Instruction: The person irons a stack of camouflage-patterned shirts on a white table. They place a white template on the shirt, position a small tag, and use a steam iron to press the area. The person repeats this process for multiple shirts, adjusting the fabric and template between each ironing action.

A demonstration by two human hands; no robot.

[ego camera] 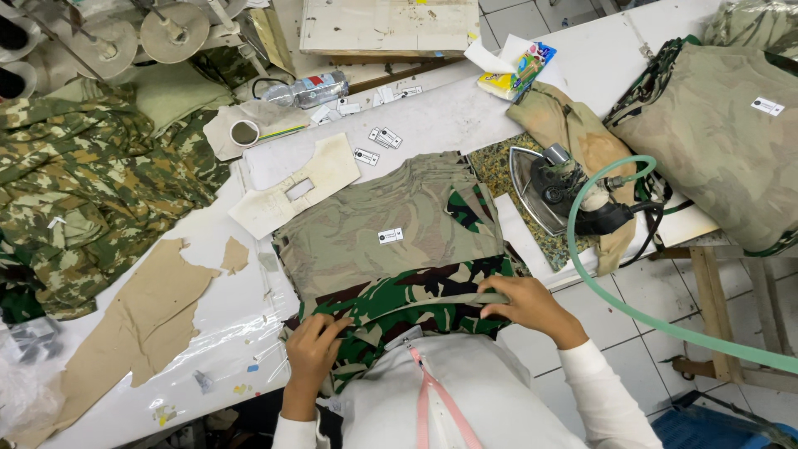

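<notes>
A stack of camouflage fabric pieces (391,224) lies on the white table (465,108) in front of me, its top piece pale side up with a small white label (390,235). At the near edge a green camouflage piece (416,291) is folded over with a narrow pale strip along it. My left hand (314,349) pinches the left end of that folded edge. My right hand (525,306) presses on its right end. Both hands hold the fabric flat against the table.
A steam iron (553,191) rests on a pad to the right, with a green hose (632,308) looping down past the table edge. More camouflage garments lie at left (75,191) and far right (723,133). A white cardboard template (295,187), small labels, a bottle (312,89) and thread cones (170,32) sit beyond.
</notes>
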